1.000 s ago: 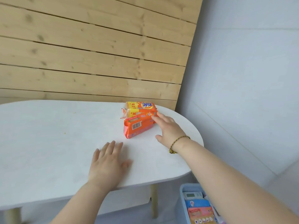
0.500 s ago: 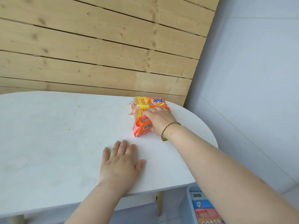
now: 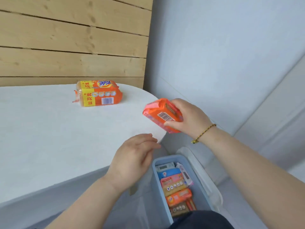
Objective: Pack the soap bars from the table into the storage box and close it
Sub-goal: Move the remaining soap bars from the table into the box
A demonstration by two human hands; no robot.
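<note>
Room: pale grey-blue walls on the right, and a wall of horizontal wood planks with knots and dark seams on the left.
Surface: white and matt, with a rounded right end; its edge curves down toward the box.
Held soap bar: an orange wrapped block with a pink crimped end, in the air at the rounded end of the surface, up and away from the box.
Its direction: the long axis slopes from upper left down to lower right in the view; the crimped end points left toward the surface and the barcode face is turned up.
Right hand: grips the bar at its right end, with the fingers on the far side and the thumb on the near edge; a gold beaded bracelet circles the wrist.
Left hand: loosely curled and holding nothing, above the near edge of the surface, just beside the box.
Soap pack: a larger orange and yellow glossy pack lies flat near the plank wall, its long axis running left to right, its print upside down to the camera and a barcode on the near face.
Storage box: light blue plastic with smooth rounded corners, open, down beside the surface.
Packed bars: wrapped blocks in white, blue, pink-orange and orange, set in a row inside the box.
</note>
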